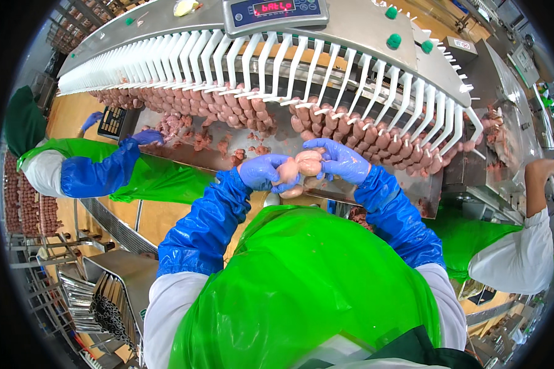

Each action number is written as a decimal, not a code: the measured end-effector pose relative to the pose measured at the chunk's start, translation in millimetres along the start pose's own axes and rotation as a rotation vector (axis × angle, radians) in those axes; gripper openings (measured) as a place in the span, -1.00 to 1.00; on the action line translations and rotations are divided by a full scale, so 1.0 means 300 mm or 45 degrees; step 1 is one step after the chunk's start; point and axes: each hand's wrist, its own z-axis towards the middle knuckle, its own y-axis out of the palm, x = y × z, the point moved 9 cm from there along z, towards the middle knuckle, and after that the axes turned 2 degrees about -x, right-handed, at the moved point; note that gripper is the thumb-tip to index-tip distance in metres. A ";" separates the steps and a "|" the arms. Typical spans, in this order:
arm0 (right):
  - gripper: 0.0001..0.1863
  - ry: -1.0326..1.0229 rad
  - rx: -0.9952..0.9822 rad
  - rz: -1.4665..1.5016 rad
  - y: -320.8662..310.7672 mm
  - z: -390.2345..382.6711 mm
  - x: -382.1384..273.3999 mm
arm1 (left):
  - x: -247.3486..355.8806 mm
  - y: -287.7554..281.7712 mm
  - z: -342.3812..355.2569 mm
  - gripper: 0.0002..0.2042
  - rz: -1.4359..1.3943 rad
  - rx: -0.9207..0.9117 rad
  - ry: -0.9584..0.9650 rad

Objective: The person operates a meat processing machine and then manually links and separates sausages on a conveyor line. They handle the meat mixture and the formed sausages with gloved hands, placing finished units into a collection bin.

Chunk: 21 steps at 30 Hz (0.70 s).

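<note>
Short, plump raw sausages [308,162] are between my two gloved hands, in front of my green apron. My left hand [261,172] is closed around the links at their left end, with one pale link showing at its fingers. At the right end, my right hand [343,161] grips the links with its fingers bent over them. Another link hangs just below my left fingers. Beyond my hands, linked sausages [326,126] hang in close rows from a line of white hooks [258,64].
Below the hooks lies a metal tray [197,157] with scraps of meat. A digital display [276,13] stands on the steel top. One co-worker's gloved hand [148,137] is at the tray's left; another person's sleeve [517,255] is at right. Metal rods [114,307] fill a bin at lower left.
</note>
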 end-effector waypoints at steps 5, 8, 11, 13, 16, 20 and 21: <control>-0.30 -0.130 0.184 -0.694 -0.036 0.023 0.014 | -0.041 -0.196 0.032 -0.64 0.016 0.848 0.171; -0.47 0.199 -0.018 -1.411 -0.045 0.042 0.085 | -0.022 -0.357 0.004 -0.63 1.180 0.926 -0.374; -0.65 0.445 -0.335 -1.934 -0.039 0.089 0.208 | 0.011 -0.479 -0.077 -0.55 1.978 0.877 -0.761; -0.66 0.563 -0.302 -2.020 -0.025 0.141 0.251 | 0.097 -0.500 -0.123 -0.53 2.123 1.037 -0.469; -0.66 0.430 -0.062 -2.113 0.039 0.253 0.173 | 0.050 -0.437 -0.061 -0.56 2.419 0.703 -0.068; -0.66 -0.012 0.006 -1.983 0.283 0.351 -0.039 | -0.152 -0.509 0.014 -0.74 1.081 0.577 -0.047; -0.66 -0.101 -0.033 -2.196 0.287 0.353 -0.043 | -0.171 -0.507 0.023 -0.77 0.746 0.562 -0.017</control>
